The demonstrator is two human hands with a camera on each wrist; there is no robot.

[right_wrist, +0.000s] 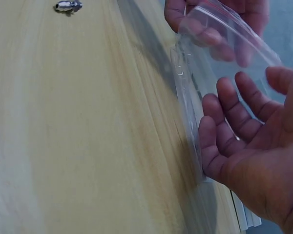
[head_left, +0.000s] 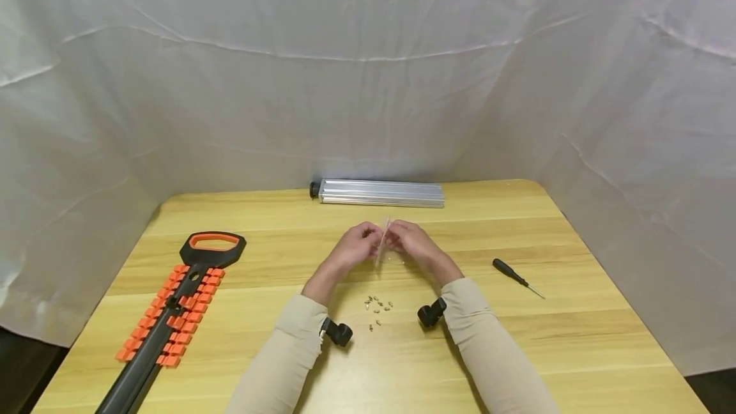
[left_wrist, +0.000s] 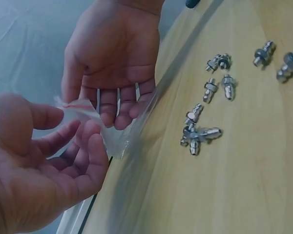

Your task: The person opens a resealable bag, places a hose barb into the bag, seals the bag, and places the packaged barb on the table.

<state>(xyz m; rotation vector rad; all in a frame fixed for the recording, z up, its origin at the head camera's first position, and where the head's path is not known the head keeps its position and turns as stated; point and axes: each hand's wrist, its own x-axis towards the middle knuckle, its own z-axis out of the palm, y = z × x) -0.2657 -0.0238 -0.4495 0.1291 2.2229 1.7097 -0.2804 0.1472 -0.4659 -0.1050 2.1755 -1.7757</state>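
Observation:
Over the middle of the table, a clear plastic zip bag [head_left: 383,243] with a red line along its mouth is held between both hands. My left hand [head_left: 355,245] pinches one side of the bag near its mouth, its other fingers loosely bent. On the opposite side, my right hand [head_left: 415,243] has its thumb at the bag's edge and its fingers curved beside the film. I see no contents in the bag [right_wrist: 224,34] in the right wrist view. Several small metal fittings [left_wrist: 228,87] with hex collars lie loose on the wood nearer the body.
A black-handled screwdriver [head_left: 508,271] lies to the right. An aluminium profile [head_left: 382,193] with a black knob lies along the table's back edge. At left is a black rack [head_left: 192,280] with an orange-lined handle and rows of orange clips. Pale curtains [head_left: 368,107] surround the table.

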